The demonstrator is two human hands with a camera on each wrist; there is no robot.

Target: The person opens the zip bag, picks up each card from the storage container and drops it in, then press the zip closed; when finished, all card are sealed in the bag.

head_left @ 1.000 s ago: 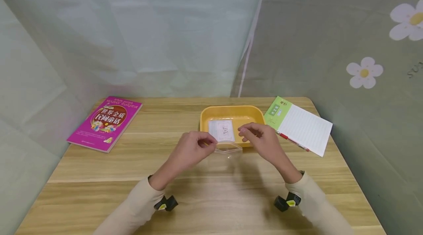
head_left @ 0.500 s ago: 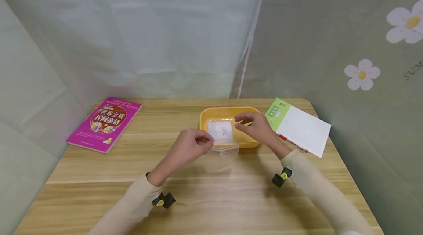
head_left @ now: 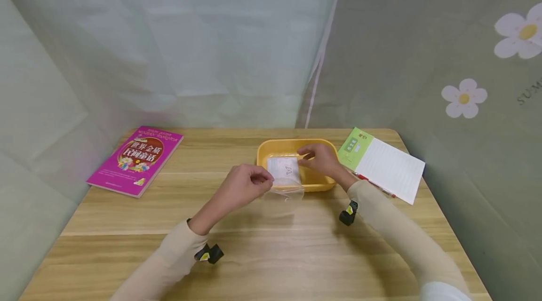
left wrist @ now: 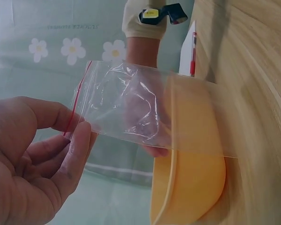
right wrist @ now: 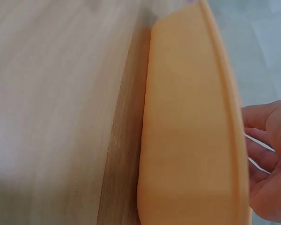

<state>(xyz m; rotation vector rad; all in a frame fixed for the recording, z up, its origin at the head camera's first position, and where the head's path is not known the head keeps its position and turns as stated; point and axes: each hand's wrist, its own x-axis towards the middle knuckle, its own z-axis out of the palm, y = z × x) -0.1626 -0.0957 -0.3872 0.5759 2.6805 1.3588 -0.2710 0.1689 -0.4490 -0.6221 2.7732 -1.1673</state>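
My left hand (head_left: 242, 186) pinches the mouth of a clear zip-lock bag (head_left: 292, 193) between thumb and forefinger. In the left wrist view, the bag (left wrist: 126, 101) hangs flat with a red line along its seal. Just beyond it stands a yellow plastic tray (head_left: 317, 179). Inside the tray's left half lie pale paper cards (head_left: 279, 165) with a small dark drawing on top. Over the tray is my right hand (head_left: 321, 159), thumb and forefinger apart, with fingertips at the cards' right edge. From the right wrist, the tray's wall (right wrist: 192, 122) hides part of that hand's fingers.
A magenta book (head_left: 137, 160) lies at the table's left side. Right of the tray is a lined notebook (head_left: 391, 164) with a green cover part, a red pen (head_left: 377, 185) along its near edge. Cloth curtains (head_left: 203, 56) rise behind the table.
My right hand has moved forward and left from near the bag's mouth to over the tray, beside the cards. The left hand keeps its pinch on the bag, almost unmoved.
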